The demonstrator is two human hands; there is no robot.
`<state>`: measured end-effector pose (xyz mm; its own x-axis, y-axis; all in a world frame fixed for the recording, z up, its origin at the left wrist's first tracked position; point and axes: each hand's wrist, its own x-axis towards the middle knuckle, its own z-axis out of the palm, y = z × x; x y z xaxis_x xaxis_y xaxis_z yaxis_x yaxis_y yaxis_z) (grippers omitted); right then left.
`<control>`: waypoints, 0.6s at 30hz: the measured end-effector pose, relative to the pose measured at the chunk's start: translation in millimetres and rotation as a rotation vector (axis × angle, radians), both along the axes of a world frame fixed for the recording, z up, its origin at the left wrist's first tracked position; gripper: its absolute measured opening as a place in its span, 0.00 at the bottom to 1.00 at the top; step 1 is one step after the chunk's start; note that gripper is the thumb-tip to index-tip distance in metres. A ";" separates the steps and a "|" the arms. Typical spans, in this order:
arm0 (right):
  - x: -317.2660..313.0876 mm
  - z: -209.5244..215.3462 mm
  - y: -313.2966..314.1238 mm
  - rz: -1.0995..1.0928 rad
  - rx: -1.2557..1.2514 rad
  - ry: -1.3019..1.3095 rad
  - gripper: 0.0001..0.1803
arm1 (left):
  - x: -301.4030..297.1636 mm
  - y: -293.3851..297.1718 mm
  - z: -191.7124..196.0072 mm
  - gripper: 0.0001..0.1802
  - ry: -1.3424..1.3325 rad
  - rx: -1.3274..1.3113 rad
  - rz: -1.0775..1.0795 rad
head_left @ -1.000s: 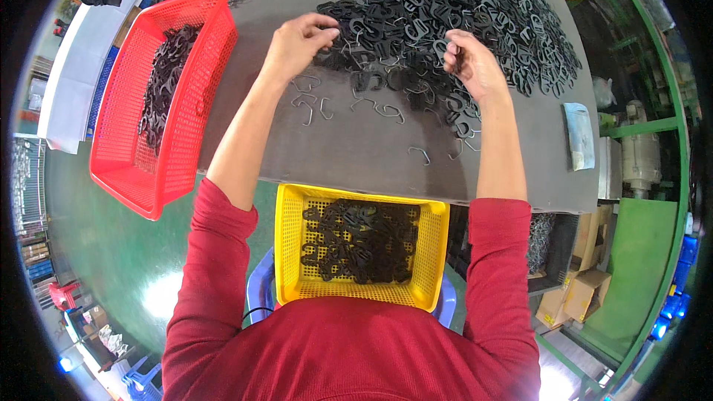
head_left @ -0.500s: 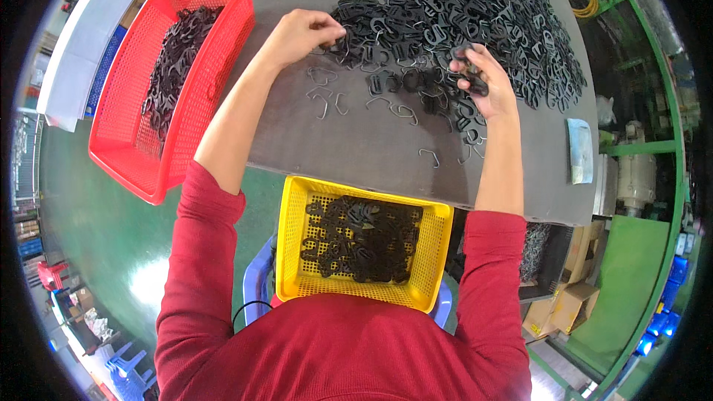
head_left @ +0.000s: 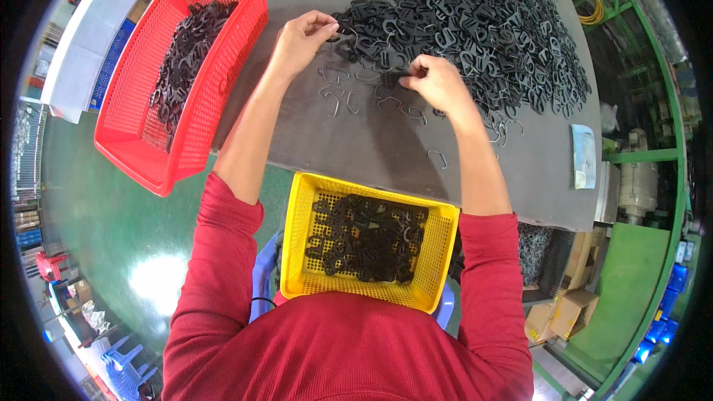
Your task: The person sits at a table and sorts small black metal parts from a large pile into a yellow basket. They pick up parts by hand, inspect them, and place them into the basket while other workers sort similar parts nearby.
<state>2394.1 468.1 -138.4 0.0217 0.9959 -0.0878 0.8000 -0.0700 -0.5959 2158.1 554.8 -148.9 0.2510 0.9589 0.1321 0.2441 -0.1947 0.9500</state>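
Looks like the picking-out step: left hand point(head_left: 298, 43) (11 o'clock) has fingertips together, right hand point(head_left: 440, 85) (1 o'clock) is curled, can't tell on what, beside the 1 o'clock black clips point(head_left: 486, 33), so next probably needs 1 careful pinch.

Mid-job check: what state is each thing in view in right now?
Black clip pile: heaped loose on the table.
Wire hooks: scattered.
Left hand: thumb and fingertips drawn together by the pile; contents unclear.
Right hand: fingers curled at the pile's near edge; contents unclear.
Red basket: open, part-filled.
Yellow basket: open, part-filled.
Blue packet: lying flat.
Orange hose or cord: coiled.
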 end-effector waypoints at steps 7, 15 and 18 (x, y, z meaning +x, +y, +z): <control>30.2 4.6 -20.5 -0.101 0.026 0.421 0.10 | 3.1 -1.0 -18.1 0.09 -0.183 0.144 0.054; -4.1 42.3 -53.0 -0.053 -0.077 0.538 0.08 | 15.6 3.5 -15.2 0.07 -0.672 -0.145 0.016; -13.9 46.4 -48.3 -0.059 -0.016 0.527 0.08 | 24.2 -9.4 -12.7 0.08 -0.591 -0.160 -0.058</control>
<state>2380.2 419.8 -92.0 0.0267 0.9928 -0.1169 0.3867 -0.1181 -0.9146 2182.4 545.4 -161.6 0.2313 0.9654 0.1201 -0.3392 -0.0356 0.9400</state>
